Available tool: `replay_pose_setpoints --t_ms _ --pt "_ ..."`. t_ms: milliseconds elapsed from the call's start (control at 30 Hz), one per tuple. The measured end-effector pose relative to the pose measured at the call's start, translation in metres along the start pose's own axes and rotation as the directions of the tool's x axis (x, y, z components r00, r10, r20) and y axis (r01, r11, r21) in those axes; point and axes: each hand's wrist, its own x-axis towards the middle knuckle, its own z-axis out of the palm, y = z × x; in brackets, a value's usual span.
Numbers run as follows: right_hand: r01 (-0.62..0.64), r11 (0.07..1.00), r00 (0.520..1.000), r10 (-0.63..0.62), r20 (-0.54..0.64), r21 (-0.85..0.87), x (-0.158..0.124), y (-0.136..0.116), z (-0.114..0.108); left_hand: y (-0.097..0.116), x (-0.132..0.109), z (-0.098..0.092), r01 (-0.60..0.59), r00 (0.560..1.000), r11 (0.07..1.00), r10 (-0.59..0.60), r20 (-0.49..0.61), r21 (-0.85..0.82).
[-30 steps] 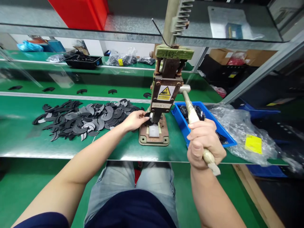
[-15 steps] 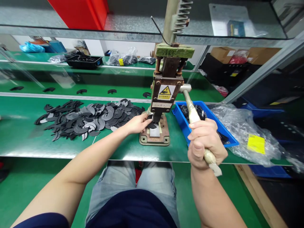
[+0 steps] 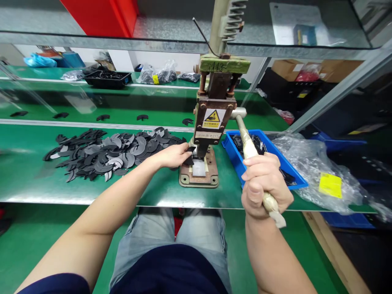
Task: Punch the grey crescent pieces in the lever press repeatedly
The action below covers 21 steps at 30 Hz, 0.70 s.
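Observation:
My left hand [image 3: 175, 156] pinches a black curved piece [image 3: 190, 157] at the left side of the hand press [image 3: 214, 118]; some fingers are hidden beneath the hand. The press's metal plate [image 3: 199, 168] shows bare beside the piece, below the dark ram. My right hand [image 3: 267, 185] is wrapped around the tape-covered press lever [image 3: 249, 146], which slopes from the press body down toward me. Left of the press spreads a heap of black and grey curved pieces [image 3: 104, 157], close behind my left hand.
A blue bin [image 3: 298, 183] of black parts stands right of the press, with clear plastic bags [image 3: 309, 163] beyond it. Several black pieces [image 3: 102, 117] lie spaced along the green strip behind. A metal shelf edge [image 3: 171, 45] crosses above; a black tray [image 3: 107, 81] sits farther back.
My left hand has drawn slightly left with the black piece, away from the press plate, uncovering more of it. My right hand and the lever look nearly unchanged.

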Motion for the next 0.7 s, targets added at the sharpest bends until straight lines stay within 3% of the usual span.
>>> replay_pose_setpoints --t_ms 167,333,500,700 --pt "-0.004 1.000 1.000 0.004 0.018 -0.005 0.000 0.001 -0.001 -0.008 0.002 0.005 -0.041 0.995 0.995 0.032 0.097 0.093" --pt "0.011 1.000 1.000 -0.011 0.004 0.007 0.000 0.002 -0.001 -0.016 0.000 0.024 -0.042 0.997 0.999 0.041 0.059 0.018" --pt "0.016 1.000 0.999 -0.016 0.040 0.003 -0.001 0.001 -0.003 -0.021 -0.003 0.022 -0.087 0.996 0.993 0.086 0.020 0.075" --pt "0.014 1.000 1.000 -0.014 0.026 0.016 0.000 0.001 -0.003 -0.015 0.005 0.025 0.008 0.990 0.985 0.016 0.140 -0.174"
